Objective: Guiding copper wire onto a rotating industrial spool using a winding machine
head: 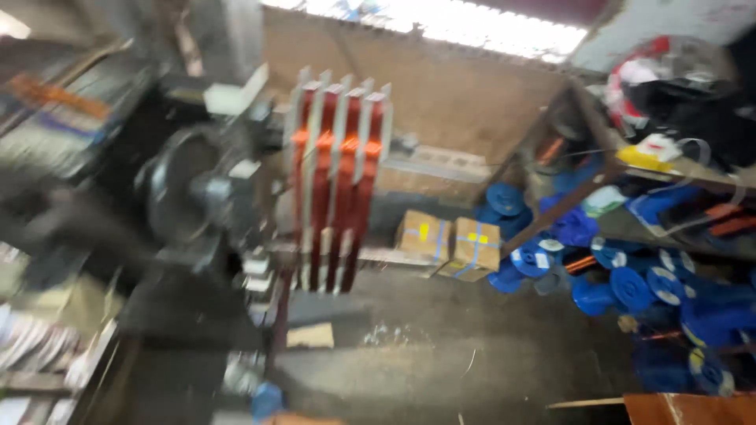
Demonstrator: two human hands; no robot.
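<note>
Coils [339,181] of red-orange wire sit on the winding machine [197,189]; no fingers visible, state untellable.

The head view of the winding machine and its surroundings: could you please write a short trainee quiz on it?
1. True or false: the coils on the winding machine are wound with red-orange wire.
2. What lies heaped on the floor at the right? A) blue spools B) green crates C) white buckets
3. How many cardboard boxes sit against the far wall?

Key: 1 true; 2 A, the blue spools; 3 two.
</note>
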